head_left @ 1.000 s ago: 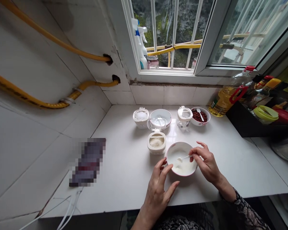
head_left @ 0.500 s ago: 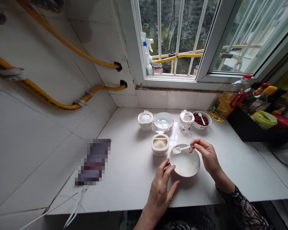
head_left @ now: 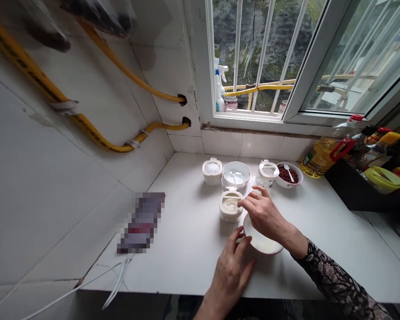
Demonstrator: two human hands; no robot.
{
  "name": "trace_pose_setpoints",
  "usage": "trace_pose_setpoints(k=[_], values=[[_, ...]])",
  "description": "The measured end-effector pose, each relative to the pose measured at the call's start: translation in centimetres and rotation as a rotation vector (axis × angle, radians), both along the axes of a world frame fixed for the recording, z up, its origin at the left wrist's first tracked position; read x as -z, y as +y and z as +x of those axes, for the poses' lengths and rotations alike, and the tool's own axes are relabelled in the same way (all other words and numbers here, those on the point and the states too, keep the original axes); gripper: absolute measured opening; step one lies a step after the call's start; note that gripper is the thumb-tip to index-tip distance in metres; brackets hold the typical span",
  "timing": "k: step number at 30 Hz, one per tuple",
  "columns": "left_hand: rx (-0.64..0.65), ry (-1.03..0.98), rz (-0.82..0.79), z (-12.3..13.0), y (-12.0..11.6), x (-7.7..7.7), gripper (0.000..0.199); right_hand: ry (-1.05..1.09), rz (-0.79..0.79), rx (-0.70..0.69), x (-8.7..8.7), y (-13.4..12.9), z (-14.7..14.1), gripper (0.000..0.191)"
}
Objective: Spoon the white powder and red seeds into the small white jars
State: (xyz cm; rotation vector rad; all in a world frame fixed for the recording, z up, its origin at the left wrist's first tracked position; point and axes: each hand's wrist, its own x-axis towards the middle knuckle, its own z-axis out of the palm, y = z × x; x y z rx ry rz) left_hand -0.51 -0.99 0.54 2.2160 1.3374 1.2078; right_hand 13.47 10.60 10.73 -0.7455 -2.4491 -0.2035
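Observation:
My left hand (head_left: pixel 231 269) grips the near left rim of a white bowl (head_left: pixel 265 244) with a thin pink edge; pale powder lies in its bottom. Over the bowl reaches my right hand (head_left: pixel 265 215), its fingers pinched at the opening of a white jar (head_left: pixel 231 214) of pale powder. The small white spoon in those fingers is almost wholly hidden by them. The jar stands upright, its clear lid raised, just left of and behind the bowl.
Behind stand a jar of white grains (head_left: pixel 212 173), a white bowl (head_left: pixel 243 168), a clear lidded jar (head_left: pixel 267 171) and a bowl of red beans (head_left: pixel 288 176) with a spoon. An oil bottle (head_left: pixel 323 153) and a black box (head_left: pixel 350 186) are right; a pixelated object (head_left: pixel 143 222) lies left.
My right hand has moved left and away from me, from above the bowl to the powder jar, with the spoon. My left hand stays at the bowl. The camera view has shifted.

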Motion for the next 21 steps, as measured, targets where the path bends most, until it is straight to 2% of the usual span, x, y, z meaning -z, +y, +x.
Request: trace_pose_setpoints(k=[4,10,14,21], values=[[-0.004,-0.011,-0.011,0.1,0.0,0.2,0.048,-0.042,-0.007,0.014,-1.1,0.5,-0.2,0.03],[-0.003,-0.07,-0.027,0.4,0.0,1.3,0.05,-0.013,-0.015,-0.017,-3.2,0.2,-0.1,0.03],[-0.003,-0.071,-0.027,0.3,0.1,1.0,0.051,-0.027,-0.025,-0.067,-3.0,0.1,-0.1,0.03],[-0.019,-0.032,-0.01,0.2,0.1,0.3,0.046,0.072,-0.039,-0.062,-1.8,-0.6,0.7,0.029]])
